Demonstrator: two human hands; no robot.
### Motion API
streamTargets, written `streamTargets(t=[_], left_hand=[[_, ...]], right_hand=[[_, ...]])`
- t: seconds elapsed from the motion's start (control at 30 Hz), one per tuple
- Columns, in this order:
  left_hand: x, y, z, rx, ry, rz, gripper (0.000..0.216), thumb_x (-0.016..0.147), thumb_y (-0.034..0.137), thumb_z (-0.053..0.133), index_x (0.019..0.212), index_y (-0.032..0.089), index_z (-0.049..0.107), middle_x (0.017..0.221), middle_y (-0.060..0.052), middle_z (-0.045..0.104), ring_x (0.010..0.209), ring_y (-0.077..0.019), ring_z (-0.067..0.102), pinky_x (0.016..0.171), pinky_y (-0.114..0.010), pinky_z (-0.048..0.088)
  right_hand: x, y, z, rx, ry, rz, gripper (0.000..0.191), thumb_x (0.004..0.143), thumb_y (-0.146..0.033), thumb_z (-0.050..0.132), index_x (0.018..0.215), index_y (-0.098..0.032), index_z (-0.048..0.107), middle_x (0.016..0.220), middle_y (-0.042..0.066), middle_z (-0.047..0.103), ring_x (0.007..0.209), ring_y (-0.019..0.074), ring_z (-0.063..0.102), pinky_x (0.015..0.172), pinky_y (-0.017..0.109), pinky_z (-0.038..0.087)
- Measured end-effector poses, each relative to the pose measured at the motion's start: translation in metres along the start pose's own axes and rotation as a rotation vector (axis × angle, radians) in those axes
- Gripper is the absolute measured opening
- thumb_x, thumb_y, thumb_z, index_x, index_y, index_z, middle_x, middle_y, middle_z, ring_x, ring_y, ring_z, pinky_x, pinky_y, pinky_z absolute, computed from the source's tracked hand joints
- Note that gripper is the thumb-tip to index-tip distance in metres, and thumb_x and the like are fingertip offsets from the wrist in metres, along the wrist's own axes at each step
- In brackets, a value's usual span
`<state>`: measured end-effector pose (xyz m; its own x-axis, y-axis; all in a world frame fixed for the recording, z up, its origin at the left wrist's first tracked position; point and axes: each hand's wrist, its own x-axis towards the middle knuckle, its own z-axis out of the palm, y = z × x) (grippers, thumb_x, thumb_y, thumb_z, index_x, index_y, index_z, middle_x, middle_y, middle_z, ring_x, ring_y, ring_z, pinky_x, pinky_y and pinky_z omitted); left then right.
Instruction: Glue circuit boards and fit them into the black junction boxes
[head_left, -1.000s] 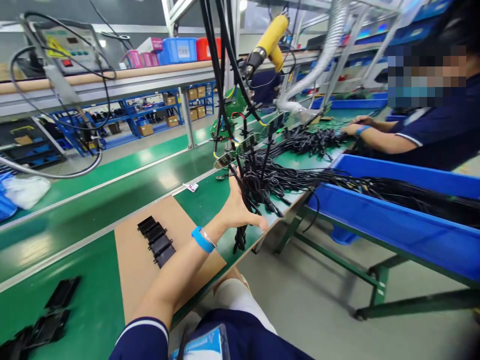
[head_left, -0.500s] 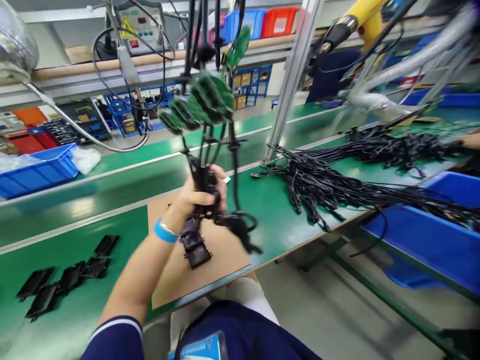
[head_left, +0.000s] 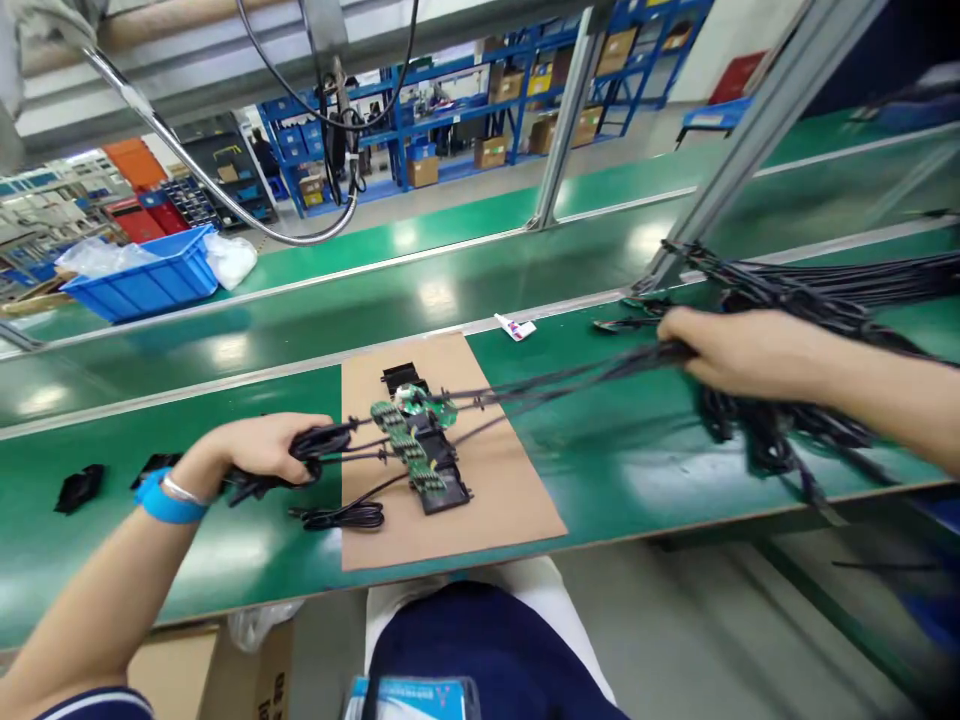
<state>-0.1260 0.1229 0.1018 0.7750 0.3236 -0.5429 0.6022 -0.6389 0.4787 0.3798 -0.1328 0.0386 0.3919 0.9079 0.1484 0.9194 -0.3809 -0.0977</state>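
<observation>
My left hand (head_left: 259, 448) is closed around the black plug ends of a cable bundle (head_left: 322, 440) on the green bench. The cables run right across a brown cardboard sheet (head_left: 480, 500). Small green circuit boards (head_left: 409, 430) on the cables lie over a row of black plastic trays (head_left: 435, 470) on that cardboard. My right hand (head_left: 739, 350) grips the same black cables further along, next to a big heap of black cables (head_left: 817, 290). One coiled black cable (head_left: 345, 516) lies loose at the cardboard's left edge.
Black plastic parts (head_left: 79, 487) lie at the far left of the bench. A green conveyor belt (head_left: 375, 300) runs behind. A blue bin (head_left: 142, 280) with white bags sits beyond it. A slanted metal post (head_left: 750, 120) rises at right. A small white tag (head_left: 517, 327) lies nearby.
The bundle with green boards, held up in my left hand before, now lies across the cardboard and trays. My right hand has come in and gripped the cables. The view swung left.
</observation>
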Motion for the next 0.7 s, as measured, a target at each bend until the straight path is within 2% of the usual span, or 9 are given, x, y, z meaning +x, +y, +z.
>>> streamTargets(t=[0.1,0.17,0.23,0.3,0.37,0.43,0.5,0.6,0.7], left_hand=[[0.037,-0.007,0.038,0.313,0.24,0.029,0.038,0.066,0.017,0.055,0.103,0.02,0.053,0.099,-0.004,0.063,0.085,-0.0222,0.062,0.072,-0.03,0.046],[0.052,-0.012,0.06,0.361,0.339,0.003,0.039,0.066,0.013,0.053,0.104,0.02,0.05,0.103,-0.006,0.06,0.091,-0.0239,0.06,0.076,-0.032,0.046],[0.056,-0.015,0.075,0.35,0.422,-0.037,0.04,0.068,0.012,0.052,0.108,0.02,0.049,0.105,-0.008,0.058,0.097,-0.0256,0.057,0.08,-0.035,0.046],[0.05,-0.013,0.08,0.312,0.459,-0.061,0.044,0.072,0.014,0.054,0.115,0.019,0.049,0.109,-0.009,0.056,0.101,-0.0265,0.055,0.086,-0.037,0.046],[0.042,-0.009,0.075,0.237,0.399,-0.045,0.048,0.075,0.022,0.061,0.122,0.02,0.051,0.113,-0.01,0.055,0.101,-0.0263,0.056,0.089,-0.038,0.046],[0.037,-0.007,0.063,0.124,0.274,0.006,0.047,0.078,0.038,0.067,0.121,0.022,0.057,0.112,-0.008,0.058,0.1,-0.0253,0.057,0.09,-0.037,0.046],[0.043,-0.008,0.047,-0.017,0.19,0.059,0.038,0.084,0.05,0.063,0.11,0.023,0.065,0.107,-0.006,0.063,0.098,-0.024,0.06,0.088,-0.035,0.047],[0.074,-0.01,0.027,-0.307,0.237,0.098,0.045,0.096,0.058,0.043,0.102,0.022,0.068,0.106,-0.006,0.069,0.101,-0.0229,0.063,0.086,-0.032,0.047],[0.116,-0.007,0.021,-0.634,0.123,0.201,0.055,0.091,0.069,0.044,0.1,0.019,0.066,0.102,-0.008,0.07,0.098,-0.0213,0.064,0.085,-0.032,0.05]], right_hand=[[0.009,-0.031,0.031,0.059,-0.225,-0.243,0.063,0.074,-0.057,0.074,0.121,-0.017,0.062,0.124,0.024,0.061,0.115,0.0364,0.056,0.092,0.048,0.043],[0.023,-0.077,0.048,0.279,-0.231,-0.384,0.069,0.085,-0.062,0.058,0.14,-0.019,0.05,0.139,0.021,0.054,0.129,0.0355,0.047,0.104,0.049,0.039],[0.044,-0.131,0.063,0.442,-0.33,-0.515,0.054,0.094,-0.056,0.042,0.13,-0.018,0.057,0.131,0.017,0.06,0.122,0.0337,0.051,0.102,0.048,0.041],[0.063,-0.175,0.079,0.481,-0.441,-0.645,0.036,0.088,-0.047,0.054,0.104,-0.016,0.065,0.108,0.016,0.067,0.104,0.0326,0.059,0.091,0.045,0.047],[0.075,-0.198,0.094,0.527,-0.467,-0.699,0.017,0.08,-0.034,0.061,0.085,-0.018,0.061,0.091,0.012,0.065,0.087,0.0272,0.06,0.079,0.04,0.049],[0.078,-0.202,0.103,0.638,-0.378,-0.714,0.006,0.077,-0.024,0.057,0.082,-0.02,0.055,0.086,0.008,0.062,0.078,0.0217,0.058,0.071,0.035,0.049],[0.076,-0.198,0.105,0.736,-0.137,-0.701,0.007,0.077,-0.018,0.052,0.083,-0.022,0.052,0.088,0.006,0.061,0.079,0.0201,0.058,0.071,0.035,0.049],[0.073,-0.2,0.101,0.731,0.261,-0.657,0.009,0.077,-0.015,0.05,0.079,-0.024,0.053,0.095,0.008,0.062,0.089,0.0232,0.059,0.079,0.041,0.049],[0.077,-0.211,0.099,0.709,0.366,-0.643,0.007,0.078,-0.018,0.051,0.074,-0.024,0.053,0.099,0.009,0.061,0.1,0.0264,0.06,0.088,0.046,0.048]])
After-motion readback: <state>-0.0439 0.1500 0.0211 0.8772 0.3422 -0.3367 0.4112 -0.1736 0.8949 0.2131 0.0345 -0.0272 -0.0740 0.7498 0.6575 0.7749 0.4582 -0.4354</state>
